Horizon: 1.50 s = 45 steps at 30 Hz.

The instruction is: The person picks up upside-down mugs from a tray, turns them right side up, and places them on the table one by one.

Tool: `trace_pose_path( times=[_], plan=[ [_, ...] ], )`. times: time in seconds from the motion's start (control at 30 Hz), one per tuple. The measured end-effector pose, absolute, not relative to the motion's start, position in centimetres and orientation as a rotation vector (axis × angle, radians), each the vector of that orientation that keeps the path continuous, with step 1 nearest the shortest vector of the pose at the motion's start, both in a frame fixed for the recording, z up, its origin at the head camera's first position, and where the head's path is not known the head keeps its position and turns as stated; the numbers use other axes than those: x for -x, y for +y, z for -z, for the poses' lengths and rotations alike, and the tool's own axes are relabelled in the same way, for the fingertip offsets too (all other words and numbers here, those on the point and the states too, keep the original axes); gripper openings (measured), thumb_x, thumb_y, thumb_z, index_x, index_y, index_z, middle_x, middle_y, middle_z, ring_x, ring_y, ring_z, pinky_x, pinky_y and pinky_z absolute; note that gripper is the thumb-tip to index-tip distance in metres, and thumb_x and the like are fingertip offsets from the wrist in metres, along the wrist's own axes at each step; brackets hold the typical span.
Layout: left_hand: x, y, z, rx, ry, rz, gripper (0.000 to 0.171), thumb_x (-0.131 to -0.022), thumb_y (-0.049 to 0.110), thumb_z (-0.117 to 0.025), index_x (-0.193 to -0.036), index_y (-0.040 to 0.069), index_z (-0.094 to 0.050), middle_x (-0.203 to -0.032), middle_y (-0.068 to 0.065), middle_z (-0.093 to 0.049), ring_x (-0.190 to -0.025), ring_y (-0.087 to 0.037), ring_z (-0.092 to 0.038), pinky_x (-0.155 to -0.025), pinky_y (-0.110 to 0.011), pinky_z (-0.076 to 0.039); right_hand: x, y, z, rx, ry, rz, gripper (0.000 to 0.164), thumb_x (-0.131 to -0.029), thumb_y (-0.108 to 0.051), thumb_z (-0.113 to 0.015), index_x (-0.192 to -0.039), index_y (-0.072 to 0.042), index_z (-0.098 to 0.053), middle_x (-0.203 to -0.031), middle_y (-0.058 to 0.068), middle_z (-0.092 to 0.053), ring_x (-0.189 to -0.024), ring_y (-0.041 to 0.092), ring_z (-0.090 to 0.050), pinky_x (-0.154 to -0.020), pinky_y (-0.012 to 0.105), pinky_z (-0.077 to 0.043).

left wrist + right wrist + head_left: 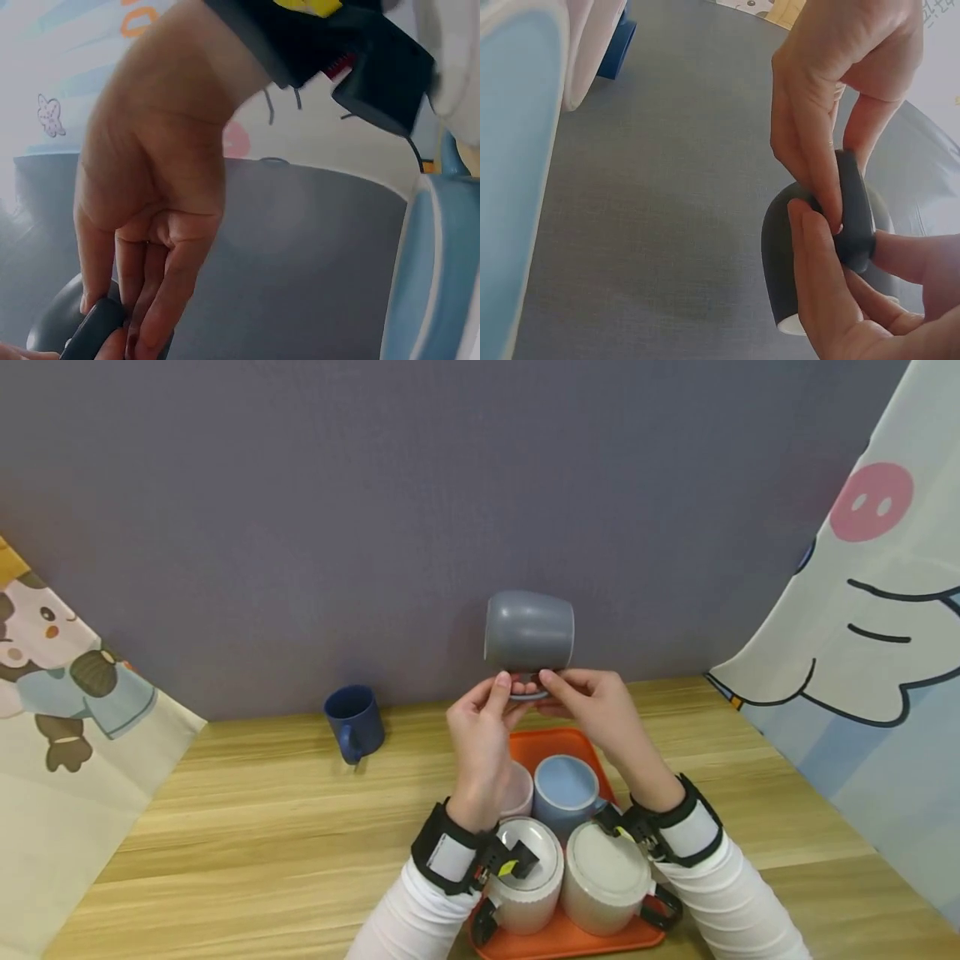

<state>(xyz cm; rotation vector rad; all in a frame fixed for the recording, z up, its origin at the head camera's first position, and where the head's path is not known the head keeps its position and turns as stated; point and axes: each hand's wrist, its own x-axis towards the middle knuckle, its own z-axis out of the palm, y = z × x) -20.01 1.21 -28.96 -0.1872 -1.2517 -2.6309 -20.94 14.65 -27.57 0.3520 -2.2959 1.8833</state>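
Note:
A grey mug is held up on its side in front of the grey backdrop, its handle pointing down. My left hand pinches one end of that handle between thumb and fingers. On the opposite end my right hand grips with its thumb and fingertips. Seen from the right wrist, the dark handle lies between the fingers of both hands, with the mug's body behind. The left wrist view shows the left fingers bent around the handle, much of the mug being hidden.
Below the hands, an orange tray carries a light blue mug, a pink mug and two whitish mugs turned bottom up with black handles. A navy mug stands left on the wooden table near the backdrop.

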Motion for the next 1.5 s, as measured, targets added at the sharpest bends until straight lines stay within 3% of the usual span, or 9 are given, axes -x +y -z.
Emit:
trace_pose_path(
  times=[0.17,0.37,0.53,0.7,1.03,1.27,1.5],
  plan=[
    [20.02,1.16,29.0,0.197,-1.29,2.608,0.025,-0.094,0.007,-0.057,-0.1,-0.016,-0.063,-0.081,-0.009,-0.065,-0.077,-0.017,-0.068,-0.08,-0.036,-0.056,21.08,14.75,27.71,-0.344,-2.264,-1.914,0.04,-0.093,-0.027,-0.061,-0.11,0.009,-0.065,-0.103,0.023,-0.068,-0.079,0.012,-0.071,-0.076,0.035,-0.056],
    [20.11,0.98,29.13,0.165,-1.438,2.472,0.026,-0.094,0.01,-0.058,-0.102,-0.013,-0.065,-0.084,-0.01,-0.066,-0.081,-0.017,-0.064,-0.082,-0.033,-0.055,21.15,14.79,27.88,-0.329,-2.237,-1.924,0.039,-0.093,-0.024,-0.062,-0.11,0.01,-0.065,-0.101,0.018,-0.07,-0.078,0.01,-0.071,-0.074,0.031,-0.057],
    [20.07,0.82,29.19,0.078,-1.614,2.319,0.021,-0.092,0.015,-0.061,-0.1,-0.002,-0.072,-0.093,-0.009,-0.069,-0.09,-0.019,-0.06,-0.082,-0.027,-0.05,21.1,14.77,27.85,-0.348,-2.179,-1.99,0.038,-0.092,-0.022,-0.062,-0.111,0.011,-0.064,-0.093,0.006,-0.072,-0.083,0.017,-0.072,-0.077,0.034,-0.056],
    [20.07,0.73,29.33,0.078,-1.661,2.268,0.021,-0.093,0.015,-0.061,-0.101,-0.001,-0.072,-0.094,-0.007,-0.069,-0.088,-0.013,-0.057,-0.084,-0.031,-0.047,21.03,14.76,27.78,-0.349,-2.142,-2.076,0.04,-0.093,-0.022,-0.062,-0.116,0.011,-0.061,-0.088,-0.004,-0.071,-0.088,0.02,-0.071,-0.079,0.031,-0.056],
    [20.29,0.9,29.44,0.093,-1.695,2.178,0.022,-0.093,0.012,-0.06,-0.097,-0.006,-0.071,-0.093,-0.017,-0.066,-0.08,-0.012,-0.051,-0.074,-0.024,-0.043,21.1,14.58,27.85,-0.339,-2.089,-2.229,0.042,-0.095,-0.021,-0.057,-0.117,0.015,-0.054,-0.086,-0.004,-0.07,-0.084,0.013,-0.069,-0.082,0.03,-0.055],
    [20.1,0.83,29.38,0.121,-1.676,2.228,0.022,-0.094,0.013,-0.058,-0.099,-0.005,-0.071,-0.091,-0.008,-0.066,-0.083,-0.014,-0.054,-0.076,-0.025,-0.045,21.14,14.35,27.73,-0.34,-2.025,-2.332,0.042,-0.096,-0.019,-0.056,-0.117,0.016,-0.052,-0.086,-0.003,-0.068,-0.084,0.009,-0.067,-0.081,0.024,-0.054],
    [19.99,0.87,29.44,0.12,-1.677,2.237,0.023,-0.095,0.013,-0.057,-0.1,-0.005,-0.071,-0.09,-0.007,-0.066,-0.084,-0.017,-0.054,-0.076,-0.025,-0.044,21.08,14.2,27.89,-0.357,-1.958,-2.425,0.017,-0.096,-0.019,-0.055,-0.098,-0.005,-0.064,-0.087,-0.002,-0.068,-0.086,0.01,-0.066,-0.083,0.024,-0.054]
  ],
)
